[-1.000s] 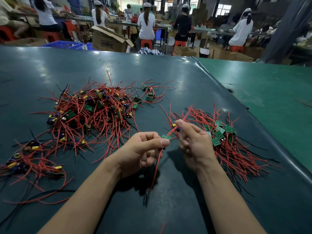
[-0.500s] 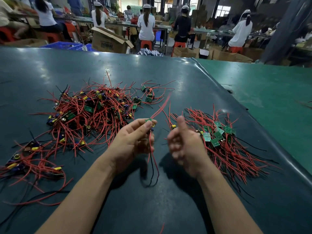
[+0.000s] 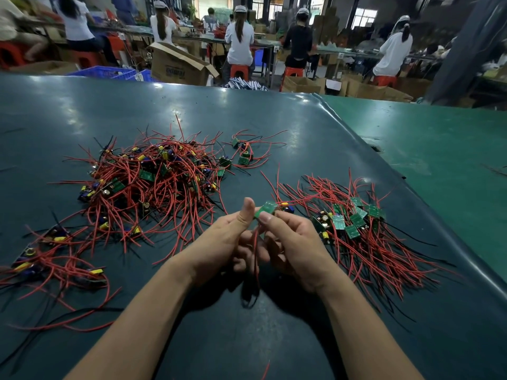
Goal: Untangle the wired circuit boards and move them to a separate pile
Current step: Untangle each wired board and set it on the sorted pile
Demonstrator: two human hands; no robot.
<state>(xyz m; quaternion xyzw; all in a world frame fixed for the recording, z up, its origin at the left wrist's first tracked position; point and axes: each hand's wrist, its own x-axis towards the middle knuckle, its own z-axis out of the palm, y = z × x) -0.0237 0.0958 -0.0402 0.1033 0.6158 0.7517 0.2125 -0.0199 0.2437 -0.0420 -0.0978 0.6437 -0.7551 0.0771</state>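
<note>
A small green circuit board (image 3: 266,208) with red and black wires hanging below it is held up between both hands at the table's centre. My left hand (image 3: 223,239) grips it with the thumb raised beside the board. My right hand (image 3: 293,242) pinches the board's lower edge, fingers curled round the wires. A tangled heap of boards and red wires (image 3: 153,185) lies to the left. A sorted pile of boards with combed wires (image 3: 356,231) lies to the right, touching my right hand's side.
The work surface is a dark green table (image 3: 274,124); a lighter green table (image 3: 439,149) adjoins it on the right. A few loose boards (image 3: 242,156) lie behind the heap. More tangled boards (image 3: 49,259) sit at the left edge. Seated people and cardboard boxes (image 3: 178,64) fill the background.
My hands have come together. The board, earlier held by the left hand alone with the right hand apart, is now gripped by both, its wires hanging between the palms.
</note>
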